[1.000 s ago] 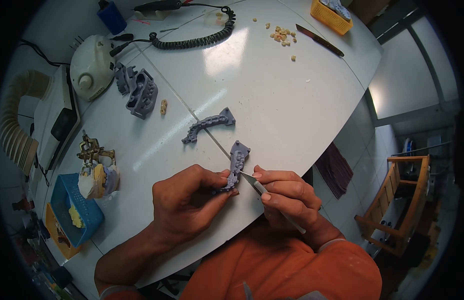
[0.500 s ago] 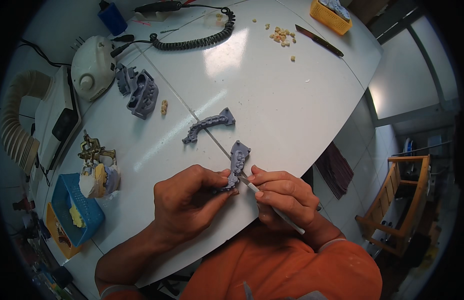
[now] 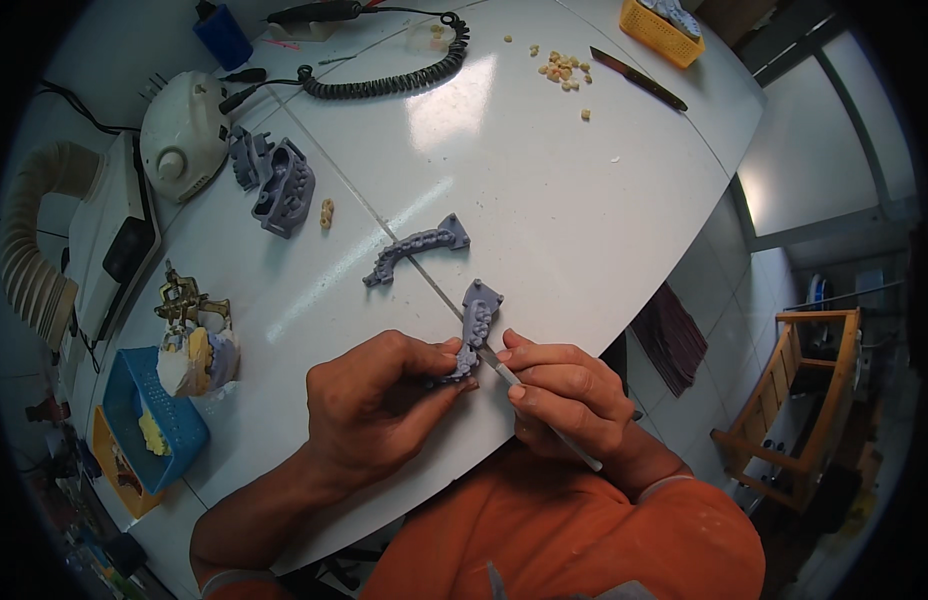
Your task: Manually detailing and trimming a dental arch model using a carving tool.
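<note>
Between its thumb and fingers, my left hand (image 3: 379,395) pinches the near end of a grey-purple dental model (image 3: 476,320), an arch of teeth with a flat triangular plate at its far end. My right hand (image 3: 574,395) grips a slim metal knife (image 3: 499,366) like a pen. The knife's tip touches or nearly touches the model's right side; the exact contact is too small to tell. Just beyond, a second grey dental arch (image 3: 416,248) lies on the white table (image 3: 544,220).
Left are more grey dental models (image 3: 284,190), a tan tooth piece (image 3: 327,214), an articulator with a cast (image 3: 199,350), a blue basket (image 3: 189,425) and a white control unit (image 3: 184,140). Far off lie loose teeth (image 3: 561,70), a dark-handled knife (image 3: 639,80) and a yellow basket (image 3: 664,38).
The knife's rear end has swung slightly left with small movements of my right fingers. My left hand and the dental model hold nearly the same place.
</note>
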`<state>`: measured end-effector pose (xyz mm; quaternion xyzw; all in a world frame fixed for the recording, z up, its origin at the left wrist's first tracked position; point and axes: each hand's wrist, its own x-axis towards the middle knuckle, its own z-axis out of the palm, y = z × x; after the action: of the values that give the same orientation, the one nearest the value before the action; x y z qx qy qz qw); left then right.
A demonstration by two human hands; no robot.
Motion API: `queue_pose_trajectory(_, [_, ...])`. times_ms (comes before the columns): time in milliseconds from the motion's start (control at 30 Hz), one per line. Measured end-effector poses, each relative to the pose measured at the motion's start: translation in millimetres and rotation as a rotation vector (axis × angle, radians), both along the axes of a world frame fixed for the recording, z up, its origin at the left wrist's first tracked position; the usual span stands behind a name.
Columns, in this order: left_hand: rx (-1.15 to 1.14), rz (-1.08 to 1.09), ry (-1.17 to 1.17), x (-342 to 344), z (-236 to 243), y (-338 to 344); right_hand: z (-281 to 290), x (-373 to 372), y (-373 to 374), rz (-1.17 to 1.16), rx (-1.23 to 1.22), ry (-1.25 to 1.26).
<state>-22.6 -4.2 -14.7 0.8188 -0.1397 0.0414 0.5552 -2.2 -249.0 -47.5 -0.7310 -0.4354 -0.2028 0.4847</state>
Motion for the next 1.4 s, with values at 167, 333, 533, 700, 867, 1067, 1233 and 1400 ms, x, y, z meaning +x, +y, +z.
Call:
queue_pose_trajectory(167, [-0.007,0.014,0.008,0.2,-2.0,1.3,2.1,-3.0,-2.8,-0.003,0.061,0.052])
queue_pose_trajectory(333, [0.026,0.03,-0.021,3.4,0.5,-2.0,5.1,0.4,-3.3,0.058,0.198,0.218])
queue_pose_trajectory(533, [-0.034,0.045,0.022,1.0,-4.3,-0.1,2.3,3.8,-3.9,0.096,0.33,0.303])
queue_pose_trajectory(700, [-0.027,0.054,0.029,2.4,-5.0,-2.0,-1.0,4.3,-3.1,0.106,0.385,0.335])
queue_pose_trajectory(867, [-0.008,0.037,-0.015,3.8,-4.5,0.1,-0.6,2.2,-3.5,0.087,0.367,0.323])
queue_pose_trajectory(1067, [-0.029,0.048,-0.02,3.4,-7.3,0.6,-0.6,1.8,-2.6,0.081,0.365,0.327])
queue_pose_trajectory(1233, [-0.043,0.042,-0.012,3.2,-7.4,-0.4,-1.2,0.3,-2.1,0.077,0.374,0.334])
queue_pose_trajectory(1400, [-0.035,0.031,-0.029,3.5,-7.5,0.8,-0.4,-0.7,-2.7,0.071,0.371,0.344])
